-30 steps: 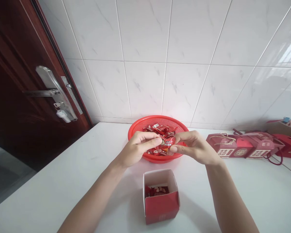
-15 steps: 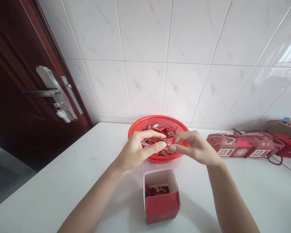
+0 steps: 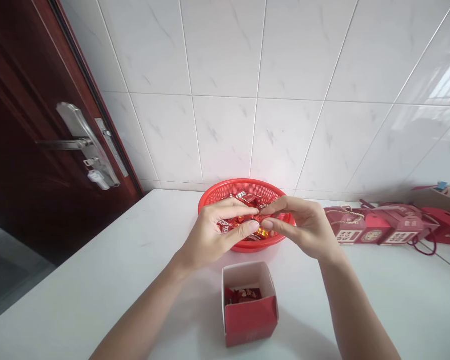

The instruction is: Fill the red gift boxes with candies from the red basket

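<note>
Above a red plastic basket (image 3: pixel 213 192), my left hand (image 3: pixel 221 227) and my right hand (image 3: pixel 300 222) meet at the fingertips. Both pinch a red wrapped candy (image 3: pixel 260 218) between thumb and fingers; most of it is hidden. Several red-wrapped candies (image 3: pixel 247 199) lie in the basket below, partly covered by my hands. Closer to me stands an open red box (image 3: pixel 251 320) with a pale inside. A few dark red wrapped candies (image 3: pixel 245 295) rest at its bottom.
Folded red gift boxes (image 3: pixel 375 225) with rope handles lie on the white table (image 3: pixel 135 270) at the right, beside an open carton (image 3: pixel 435 197). A tiled wall (image 3: pixel 225 135) rises behind. On the left is a dark wooden door (image 3: pixel 33 100) with a metal handle (image 3: pixel 65 144).
My right hand has shifted slightly left, bringing the fingertips of both hands together. The candy between them is now more covered. The box and basket stay put.
</note>
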